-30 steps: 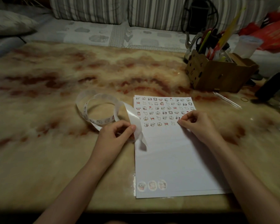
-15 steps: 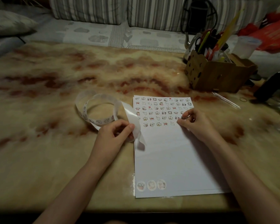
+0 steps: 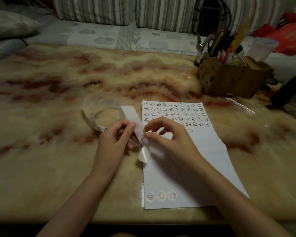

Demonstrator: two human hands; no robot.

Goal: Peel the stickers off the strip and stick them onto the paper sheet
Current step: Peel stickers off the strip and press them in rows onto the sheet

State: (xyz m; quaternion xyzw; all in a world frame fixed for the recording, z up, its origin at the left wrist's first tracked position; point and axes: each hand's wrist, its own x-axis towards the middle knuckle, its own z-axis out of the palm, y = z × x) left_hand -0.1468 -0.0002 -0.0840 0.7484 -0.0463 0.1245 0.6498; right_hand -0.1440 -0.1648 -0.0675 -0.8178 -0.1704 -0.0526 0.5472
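Observation:
A white paper sheet [image 3: 191, 168] lies on the table, its top rows filled with several small cartoon stickers [image 3: 176, 113]; three round stickers [image 3: 161, 195] sit near its bottom left corner. A long curled sticker strip [image 3: 99, 113] loops to the left of the sheet. My left hand [image 3: 114, 141] holds the strip's near end between thumb and fingers. My right hand [image 3: 169, 137] is right beside it, thumb and forefinger pinching at a sticker on the strip. The strip's empty glossy tail [image 3: 143, 154] hangs below both hands.
A brown cardboard box [image 3: 229, 79] stuffed with pens and scissors stands at the back right. A clear pen [image 3: 239, 105] and a rubber band [image 3: 258, 104] lie near it, a dark object [image 3: 287, 93] at the far right. Striped cushions [image 3: 99, 11] line the table's far side.
My right hand has left the sticker rows on the sheet and moved left to the strip held in my left hand. The strip's end has lifted slightly.

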